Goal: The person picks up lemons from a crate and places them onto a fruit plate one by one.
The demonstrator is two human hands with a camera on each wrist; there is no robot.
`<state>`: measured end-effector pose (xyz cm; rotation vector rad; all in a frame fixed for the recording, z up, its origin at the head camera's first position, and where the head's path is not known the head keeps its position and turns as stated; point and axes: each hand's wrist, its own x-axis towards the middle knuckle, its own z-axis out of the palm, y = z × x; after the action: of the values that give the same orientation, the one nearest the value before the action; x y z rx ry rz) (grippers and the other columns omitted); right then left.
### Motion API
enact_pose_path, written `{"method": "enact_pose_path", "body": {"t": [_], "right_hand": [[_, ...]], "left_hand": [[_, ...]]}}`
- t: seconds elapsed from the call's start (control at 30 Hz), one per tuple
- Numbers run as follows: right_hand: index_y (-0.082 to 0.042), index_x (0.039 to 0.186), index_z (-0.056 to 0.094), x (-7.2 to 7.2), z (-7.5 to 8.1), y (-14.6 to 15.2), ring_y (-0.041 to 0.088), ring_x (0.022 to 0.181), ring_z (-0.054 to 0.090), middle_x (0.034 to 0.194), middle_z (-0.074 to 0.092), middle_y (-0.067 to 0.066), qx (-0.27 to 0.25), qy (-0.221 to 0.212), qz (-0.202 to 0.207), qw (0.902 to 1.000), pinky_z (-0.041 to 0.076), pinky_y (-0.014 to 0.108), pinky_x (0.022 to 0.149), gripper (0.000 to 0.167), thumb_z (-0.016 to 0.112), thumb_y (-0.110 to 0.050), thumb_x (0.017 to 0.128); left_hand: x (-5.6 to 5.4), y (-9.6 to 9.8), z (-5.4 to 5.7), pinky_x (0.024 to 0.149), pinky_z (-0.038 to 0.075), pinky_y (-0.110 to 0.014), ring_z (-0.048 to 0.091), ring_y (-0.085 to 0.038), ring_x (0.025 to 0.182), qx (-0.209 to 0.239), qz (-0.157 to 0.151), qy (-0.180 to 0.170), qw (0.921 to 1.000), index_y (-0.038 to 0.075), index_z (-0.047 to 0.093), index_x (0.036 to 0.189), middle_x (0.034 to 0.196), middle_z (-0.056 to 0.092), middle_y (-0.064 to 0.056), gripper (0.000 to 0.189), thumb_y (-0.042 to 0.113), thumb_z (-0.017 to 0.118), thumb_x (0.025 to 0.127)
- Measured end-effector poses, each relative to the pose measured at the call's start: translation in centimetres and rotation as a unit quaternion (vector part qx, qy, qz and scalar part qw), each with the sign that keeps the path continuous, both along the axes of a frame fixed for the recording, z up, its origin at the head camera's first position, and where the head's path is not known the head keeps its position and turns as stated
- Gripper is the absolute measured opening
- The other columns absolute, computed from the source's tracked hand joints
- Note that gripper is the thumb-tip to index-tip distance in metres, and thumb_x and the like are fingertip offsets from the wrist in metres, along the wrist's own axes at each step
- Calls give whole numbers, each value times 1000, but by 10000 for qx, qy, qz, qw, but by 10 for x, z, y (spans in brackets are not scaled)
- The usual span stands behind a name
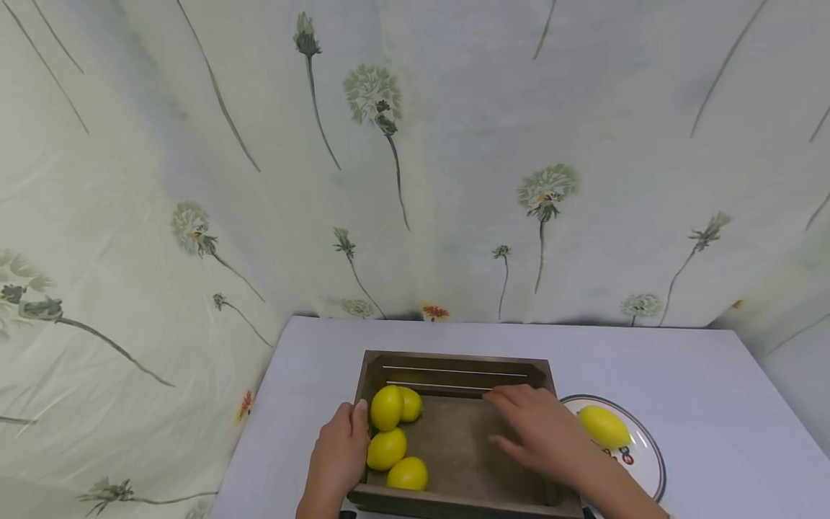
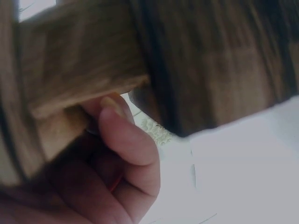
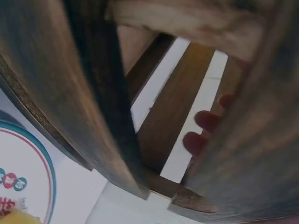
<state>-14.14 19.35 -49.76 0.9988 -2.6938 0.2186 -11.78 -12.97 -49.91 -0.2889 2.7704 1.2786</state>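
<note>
A brown wooden crate [image 1: 457, 450] with slatted sides stands on the table. Several yellow lemons [image 1: 387, 449] lie along its left side. My left hand [image 1: 340, 450] grips the crate's left wall, thumb over the rim; in the left wrist view its fingers [image 2: 128, 144] curl up under a wooden slat [image 2: 84, 60]. Over the right part of the crate reaches my right hand [image 1: 541, 432], fingers stretched out and holding nothing. Through the slats in the right wrist view, its fingertips [image 3: 205, 122] show inside the crate.
Right of the crate sits a white plate [image 1: 648, 472] with a dark rim and printed marks, one lemon [image 1: 604, 427] on it. My right forearm passes over the plate's near side. A white table [image 1: 707, 404] carries everything, with a dandelion-patterned curtain [image 1: 454, 180] behind it.
</note>
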Motion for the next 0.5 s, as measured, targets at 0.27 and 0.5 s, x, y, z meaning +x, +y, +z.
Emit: {"method": "enact_pose_path", "body": {"t": [0.27, 0.5], "right_hand": [[-12, 150, 52, 6, 21, -5, 29, 116, 63, 136, 63, 6, 503, -1416, 49, 9886, 53, 53, 88, 91, 90, -49, 77], [-14, 153, 50, 12, 38, -11, 32, 122, 60, 143, 60, 7, 607, -2434, 154, 9679, 53, 59, 93, 95, 94, -46, 74]], "left_hand": [[-1, -1, -1, 49, 41, -35, 49, -20, 55, 34, 10, -94, 9999, 5, 58, 94, 69, 55, -3, 47, 42, 38, 114], [-1, -2, 0, 49, 40, -35, 48, -19, 54, 48, 20, -33, 10000, 5, 58, 93, 68, 55, -2, 47, 42, 38, 114]]}}
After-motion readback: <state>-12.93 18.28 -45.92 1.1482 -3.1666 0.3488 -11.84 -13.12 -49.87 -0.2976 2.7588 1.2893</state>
